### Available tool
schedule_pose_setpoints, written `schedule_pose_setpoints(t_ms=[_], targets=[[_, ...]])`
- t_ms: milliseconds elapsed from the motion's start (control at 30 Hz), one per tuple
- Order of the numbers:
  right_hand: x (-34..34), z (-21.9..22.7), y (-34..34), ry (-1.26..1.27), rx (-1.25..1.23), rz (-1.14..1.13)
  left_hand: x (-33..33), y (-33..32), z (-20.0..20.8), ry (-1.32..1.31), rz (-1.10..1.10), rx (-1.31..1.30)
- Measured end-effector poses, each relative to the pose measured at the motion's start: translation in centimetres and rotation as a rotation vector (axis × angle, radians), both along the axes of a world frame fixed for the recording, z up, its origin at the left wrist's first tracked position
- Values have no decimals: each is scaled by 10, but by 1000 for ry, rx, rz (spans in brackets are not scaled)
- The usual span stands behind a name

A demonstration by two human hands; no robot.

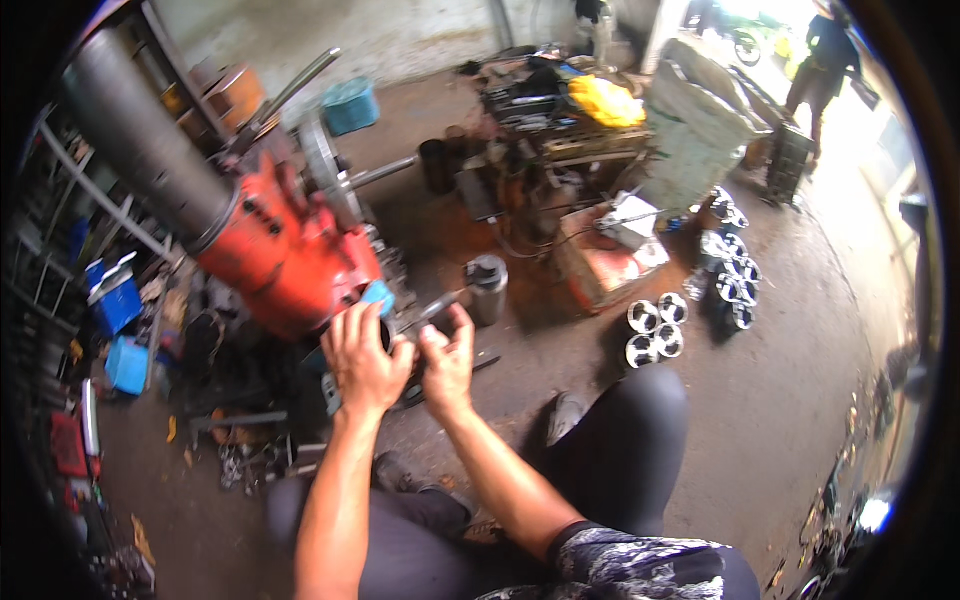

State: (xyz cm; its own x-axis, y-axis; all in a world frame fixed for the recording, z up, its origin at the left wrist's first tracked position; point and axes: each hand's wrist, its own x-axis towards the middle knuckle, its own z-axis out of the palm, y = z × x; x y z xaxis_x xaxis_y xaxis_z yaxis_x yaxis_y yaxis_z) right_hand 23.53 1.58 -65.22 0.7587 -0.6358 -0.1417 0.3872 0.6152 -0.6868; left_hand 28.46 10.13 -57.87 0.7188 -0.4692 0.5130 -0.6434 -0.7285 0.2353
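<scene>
Metal ring [389, 334] is sitting in curled left hand [364, 358]; can't tell if right hand [448, 368] is pinching anything, so brace ring steady.

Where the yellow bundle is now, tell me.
In the head view, the yellow bundle lies right of centre near the top, on the cluttered workbench, just left of the pale sack.

The machine [290, 255] is red-orange, its column [150, 140] dark grey. The far tub [350, 106] is blue; on the brown far bench [598, 148], the cloth [607, 101] is bright yellow. At right, the rings [657, 320] are silver (almost white at their rims). Near, the trousers [630, 440] are black, the shirt [650, 565] patterned black and white.
</scene>
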Motion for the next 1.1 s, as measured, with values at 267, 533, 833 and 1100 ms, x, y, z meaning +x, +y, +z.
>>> schedule_pose_setpoints(t_ms=[267,533,833,1100], targets=[[-1,6,-5,7,32,49,-1,-2,1,-26,-10,-24],[10,11,-18,41,-41,91,-1,-1,-1,-20,-10,-36],[7,13,-16,38,-30,64,-2,-3,2,-47,-5,-36],[-3,6,-6,45,-25,10,-1,-2,-2,-53,-32,-50]])
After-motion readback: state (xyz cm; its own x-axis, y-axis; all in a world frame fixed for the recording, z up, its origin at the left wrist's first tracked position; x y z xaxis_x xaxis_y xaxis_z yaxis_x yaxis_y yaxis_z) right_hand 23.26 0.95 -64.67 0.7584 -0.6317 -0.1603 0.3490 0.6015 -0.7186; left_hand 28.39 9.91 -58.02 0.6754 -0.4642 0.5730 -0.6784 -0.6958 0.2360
